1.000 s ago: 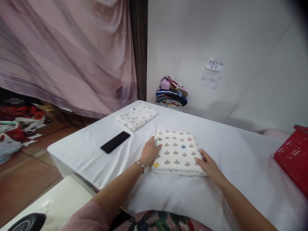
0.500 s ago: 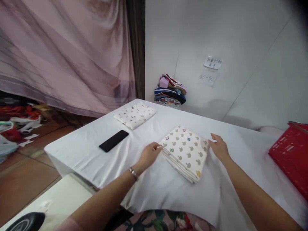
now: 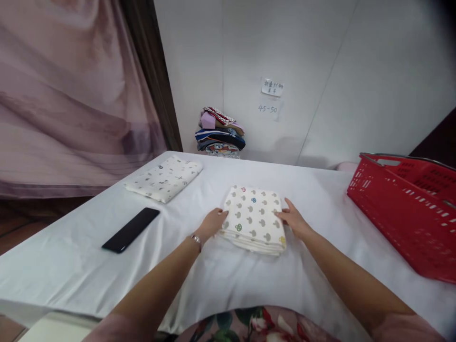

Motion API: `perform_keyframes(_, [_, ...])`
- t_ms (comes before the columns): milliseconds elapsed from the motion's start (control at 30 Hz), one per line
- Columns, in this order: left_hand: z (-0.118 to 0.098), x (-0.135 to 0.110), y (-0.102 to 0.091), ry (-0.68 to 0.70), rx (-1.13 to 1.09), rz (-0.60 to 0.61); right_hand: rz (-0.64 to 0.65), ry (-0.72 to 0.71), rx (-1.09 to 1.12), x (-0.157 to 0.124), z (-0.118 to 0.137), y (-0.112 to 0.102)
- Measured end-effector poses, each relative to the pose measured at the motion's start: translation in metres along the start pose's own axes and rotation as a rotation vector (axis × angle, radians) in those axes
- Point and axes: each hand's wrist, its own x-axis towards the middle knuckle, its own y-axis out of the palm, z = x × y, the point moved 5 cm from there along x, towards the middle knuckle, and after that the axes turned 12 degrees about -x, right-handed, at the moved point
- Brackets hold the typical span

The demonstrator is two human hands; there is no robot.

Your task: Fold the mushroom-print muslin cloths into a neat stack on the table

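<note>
Working from far away, I had just turned the folded cloth [image 3: 252, 213] so its layers faced me. It lay straighter between my left fingers [image 3: 217, 213], which pinched its edge, and my right fingers [image 3: 290, 205], which touched it, spread apart.

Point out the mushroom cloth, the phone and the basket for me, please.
Mushroom cloth [image 3: 253, 213], head view: middle of top.
Phone [image 3: 131, 230], head view: middle of dark screen.
Basket [image 3: 399, 214], head view: red side wall.
</note>
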Motion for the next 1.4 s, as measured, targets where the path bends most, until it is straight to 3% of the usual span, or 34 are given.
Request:
perform_keyframes(67, [0.009, -0.019, 0.007, -0.010, -0.023, 0.052, -0.046, -0.041, -0.015, 0.013, 0.004, -0.005])
perform_keyframes(167, [0.016, -0.036, 0.012, -0.029, -0.162, 0.103, -0.026, 0.029, -0.071, 0.021, -0.002, -0.010])
perform_keyframes(400, [0.001, -0.026, 0.017, -0.158, -0.488, -0.024, 0.122, 0.174, -0.142, 0.003, -0.020, -0.015])
perform_keyframes(533, [-0.010, -0.033, 0.034, -0.277, -0.884, 0.199, 0.261, 0.201, 0.022, 0.001, -0.022, -0.008])
perform_keyframes(600, [-0.013, -0.039, 0.038, -0.305, -0.974, 0.286, 0.335, 0.215, 0.077, -0.001, -0.019, -0.004])
perform_keyframes(667, [-0.013, -0.042, 0.035, -0.291, -0.925, 0.243, 0.383, 0.242, 0.105, -0.002, -0.018, -0.001])
perform_keyframes(833, [-0.025, -0.045, 0.025, -0.126, -0.554, -0.024, 0.414, 0.230, 0.123, -0.003, -0.021, -0.001])
perform_keyframes(1000, [-0.065, -0.062, 0.033, 0.074, -0.475, 0.014, 0.415, 0.222, 0.139, -0.003, -0.035, -0.006])
perform_keyframes(1100, [-0.076, -0.070, 0.037, 0.092, -0.465, 0.059, 0.432, 0.208, 0.135, -0.003, -0.039, -0.008])
perform_keyframes(1233, [-0.062, -0.068, 0.034, 0.045, -0.492, 0.048, 0.424, 0.222, 0.093, -0.003, -0.039, -0.009])
perform_keyframes(1333, [-0.031, -0.067, 0.033, -0.036, -0.695, 0.071, 0.411, 0.233, 0.045, -0.007, -0.035, -0.006])
perform_keyframes(1400, [-0.006, -0.069, 0.035, -0.166, -0.868, 0.084, 0.437, 0.231, 0.019, -0.011, -0.032, -0.002])
